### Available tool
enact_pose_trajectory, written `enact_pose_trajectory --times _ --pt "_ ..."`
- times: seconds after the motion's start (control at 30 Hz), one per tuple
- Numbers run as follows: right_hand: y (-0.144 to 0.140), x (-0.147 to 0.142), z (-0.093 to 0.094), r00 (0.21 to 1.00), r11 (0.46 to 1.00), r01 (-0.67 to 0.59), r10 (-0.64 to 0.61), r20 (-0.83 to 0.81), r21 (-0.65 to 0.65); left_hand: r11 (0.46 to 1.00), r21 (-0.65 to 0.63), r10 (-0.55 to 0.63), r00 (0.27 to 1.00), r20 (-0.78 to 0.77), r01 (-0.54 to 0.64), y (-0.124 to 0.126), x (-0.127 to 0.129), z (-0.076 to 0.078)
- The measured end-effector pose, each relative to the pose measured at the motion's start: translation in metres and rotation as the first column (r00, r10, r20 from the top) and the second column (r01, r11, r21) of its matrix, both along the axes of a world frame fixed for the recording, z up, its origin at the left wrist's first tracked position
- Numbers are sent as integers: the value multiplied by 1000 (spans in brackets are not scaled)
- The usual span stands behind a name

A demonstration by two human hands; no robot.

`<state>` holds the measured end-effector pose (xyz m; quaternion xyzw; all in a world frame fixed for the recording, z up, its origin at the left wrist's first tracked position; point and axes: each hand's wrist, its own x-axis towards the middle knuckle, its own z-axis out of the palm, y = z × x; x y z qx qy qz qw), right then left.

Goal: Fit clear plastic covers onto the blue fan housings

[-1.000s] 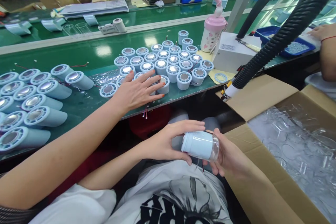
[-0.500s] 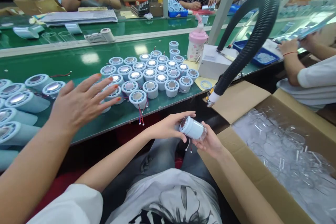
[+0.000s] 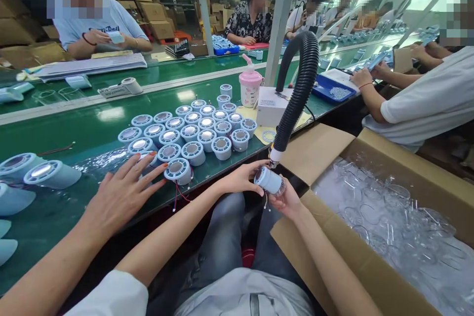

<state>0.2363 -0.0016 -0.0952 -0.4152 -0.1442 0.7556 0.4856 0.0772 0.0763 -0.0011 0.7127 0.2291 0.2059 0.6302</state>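
Two hands on one small pale-blue plastic cylinder with a clear cap (image 3: 271, 181), held under the black corrugated hose nozzle (image 3: 274, 159).
It is clamped between left hand (image 3: 242, 178) fingers and right hand (image 3: 287, 200); judged light, rigid, slippery; best gripped round the barrel.

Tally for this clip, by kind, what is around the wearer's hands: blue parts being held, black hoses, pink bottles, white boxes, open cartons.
blue part, held between left hand and right hand: 1
black hose: 1
pink bottle: 1
white box: 1
open carton: 1
Total: 5
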Motion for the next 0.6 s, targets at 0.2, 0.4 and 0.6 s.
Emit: enact_pose_trajectory --times 0.2,0.4,0.6 --pt "-31 -10 30 982 978 -190 189 -12 -87 991 24 -130 991 -20 130 -27 -31 -7" --pt "-71 -21 53 945 941 -238 167 282 240 982 -187 -13 1000 -4 12 -66 -58 4" --pt "-92 -18 66 590 533 -474 -398 702 701 930 -368 5 999 38 10 -84 -74 11"
